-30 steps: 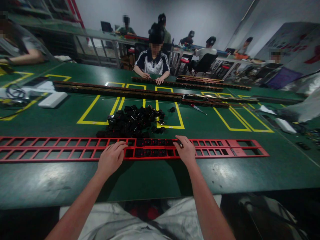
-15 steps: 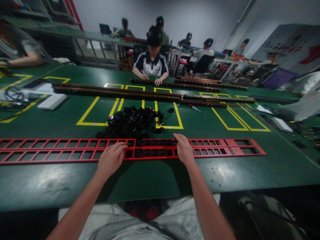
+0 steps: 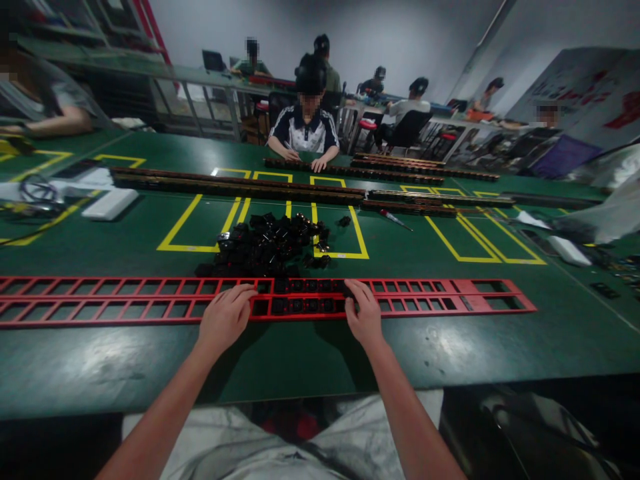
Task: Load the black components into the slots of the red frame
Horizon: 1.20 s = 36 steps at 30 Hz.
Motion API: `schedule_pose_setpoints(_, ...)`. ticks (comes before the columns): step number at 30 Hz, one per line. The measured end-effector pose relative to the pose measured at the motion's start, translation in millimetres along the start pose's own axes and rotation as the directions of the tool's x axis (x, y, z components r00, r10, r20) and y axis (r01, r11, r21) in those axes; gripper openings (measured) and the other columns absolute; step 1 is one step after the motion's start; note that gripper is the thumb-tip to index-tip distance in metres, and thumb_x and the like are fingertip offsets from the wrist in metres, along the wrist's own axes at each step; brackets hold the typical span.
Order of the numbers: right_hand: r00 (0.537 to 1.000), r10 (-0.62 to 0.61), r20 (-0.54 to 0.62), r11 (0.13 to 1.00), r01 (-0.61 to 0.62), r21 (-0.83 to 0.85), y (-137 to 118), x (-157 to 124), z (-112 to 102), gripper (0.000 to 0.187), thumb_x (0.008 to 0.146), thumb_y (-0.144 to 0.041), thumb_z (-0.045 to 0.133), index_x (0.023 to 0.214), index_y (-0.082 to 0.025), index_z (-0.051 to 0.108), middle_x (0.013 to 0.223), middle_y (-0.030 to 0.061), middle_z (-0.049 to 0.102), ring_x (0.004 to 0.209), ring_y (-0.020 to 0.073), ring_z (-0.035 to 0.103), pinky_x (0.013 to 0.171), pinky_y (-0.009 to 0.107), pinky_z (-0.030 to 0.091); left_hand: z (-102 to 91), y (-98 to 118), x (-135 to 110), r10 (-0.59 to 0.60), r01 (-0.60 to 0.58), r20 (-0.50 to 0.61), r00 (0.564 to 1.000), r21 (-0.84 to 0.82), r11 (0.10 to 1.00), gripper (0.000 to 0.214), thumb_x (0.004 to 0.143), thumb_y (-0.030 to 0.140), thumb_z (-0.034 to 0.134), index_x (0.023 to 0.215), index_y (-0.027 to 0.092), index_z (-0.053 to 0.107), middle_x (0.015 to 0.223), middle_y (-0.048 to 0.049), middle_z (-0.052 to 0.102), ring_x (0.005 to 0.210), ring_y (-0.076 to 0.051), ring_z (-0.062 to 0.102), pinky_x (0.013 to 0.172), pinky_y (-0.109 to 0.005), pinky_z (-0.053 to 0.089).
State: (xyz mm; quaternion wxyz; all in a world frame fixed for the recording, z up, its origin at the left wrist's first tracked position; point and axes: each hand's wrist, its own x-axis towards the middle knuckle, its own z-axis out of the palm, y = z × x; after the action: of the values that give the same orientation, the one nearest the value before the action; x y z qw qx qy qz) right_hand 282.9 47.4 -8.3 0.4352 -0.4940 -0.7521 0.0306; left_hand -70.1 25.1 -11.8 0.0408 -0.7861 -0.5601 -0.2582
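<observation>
Running under both hands: red frame [image 3: 310, 295], black blocks [image 3: 313, 305] seated between left hand [image 3: 225, 317] and right hand [image 3: 364, 313]. Left fingers together on frame, right curled at it; can't tell if either clamps anything. Black pile [image 3: 270, 243] just beyond grip; bare green tabletop [image 3: 300, 360] nearside, to front edge.

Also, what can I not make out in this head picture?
In the head view:
Red slotted frames: left ends cut off by the left edge.
Bare right hand: hides slots beneath.
Heaped, small black parts: overlapping hides their count.
Pale wall panel with red marks: too blurred to read.
</observation>
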Motion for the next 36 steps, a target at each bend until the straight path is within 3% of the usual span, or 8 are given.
schedule_pose_setpoints(5, 0.996, -0.065, 0.062, 0.997, 0.063, 0.036, -15.8, -9.5, 1.3, 0.044, 0.094, -0.016, 0.051, 0.136, -0.025, 0.061, 0.128, 0.0102, 0.065, 0.119, 0.0233, 0.063, 0.104, 0.043, 0.056, 0.3, -1.0, -0.8, -0.01, 0.01, 0.012, 1.0, 0.0, 1.0, 0.032, 0.098, 0.018, 0.042, 0.117, 0.022, 0.067, 0.128, -0.0061, 0.069, 0.114, -0.024, 0.066, 0.1, -0.04, 0.051)
schedule_pose_setpoints(11, 0.993, -0.068, 0.1, 0.998, 0.067, 0.004, -15.9, -6.4, 0.4, 0.045, 0.091, -0.016, 0.053, 0.134, -0.025, 0.061, 0.125, 0.0103, 0.065, 0.117, 0.0248, 0.063, 0.1, 0.045, 0.057, -1.0, -0.2, 0.2, -0.018, 0.018, 0.022, 1.0, -0.018, 1.0, 0.032, 0.096, 0.018, 0.043, 0.117, 0.023, 0.068, 0.128, -0.006, 0.07, 0.114, -0.025, 0.067, 0.099, -0.041, 0.05)
schedule_pose_setpoints(18, 0.988, -0.113, 0.107, 0.994, 0.112, 0.019, -14.9, -7.9, 0.3, 0.044, 0.087, -0.012, 0.053, 0.129, -0.024, 0.062, 0.121, 0.0106, 0.065, 0.113, 0.0244, 0.063, 0.096, 0.043, 0.058, -0.9, 0.3, 0.1, 0.003, -0.003, 0.011, 1.0, 0.001, 1.0, 0.032, 0.098, 0.018, 0.042, 0.116, 0.021, 0.068, 0.127, -0.0062, 0.07, 0.113, -0.024, 0.067, 0.1, -0.04, 0.05)
schedule_pose_setpoints(29, 0.991, -0.09, 0.095, 0.996, 0.091, 0.0, -14.6, -7.6, 0.0, 0.039, 0.087, -0.016, 0.057, 0.125, -0.023, 0.064, 0.117, 0.0108, 0.065, 0.11, 0.0245, 0.064, 0.093, 0.041, 0.059, -1.5, 0.5, -0.5, -0.002, 0.002, 0.01, 1.0, 0.001, 1.0, 0.032, 0.098, 0.019, 0.041, 0.117, 0.021, 0.067, 0.128, -0.0064, 0.069, 0.113, -0.024, 0.066, 0.1, -0.04, 0.05)
schedule_pose_setpoints(36, 0.992, -0.094, 0.082, 0.995, 0.097, -0.031, -16.9, -5.0, -0.2, 0.04, 0.08, -0.01, 0.055, 0.117, -0.022, 0.064, 0.11, 0.0101, 0.065, 0.104, 0.026, 0.062, 0.092, 0.045, 0.056, -1.7, 0.7, -0.3, -0.007, 0.007, 0.009, 1.0, 0.001, 1.0, 0.033, 0.097, 0.019, 0.042, 0.116, 0.022, 0.068, 0.128, -0.0067, 0.07, 0.114, -0.024, 0.067, 0.1, -0.04, 0.05)
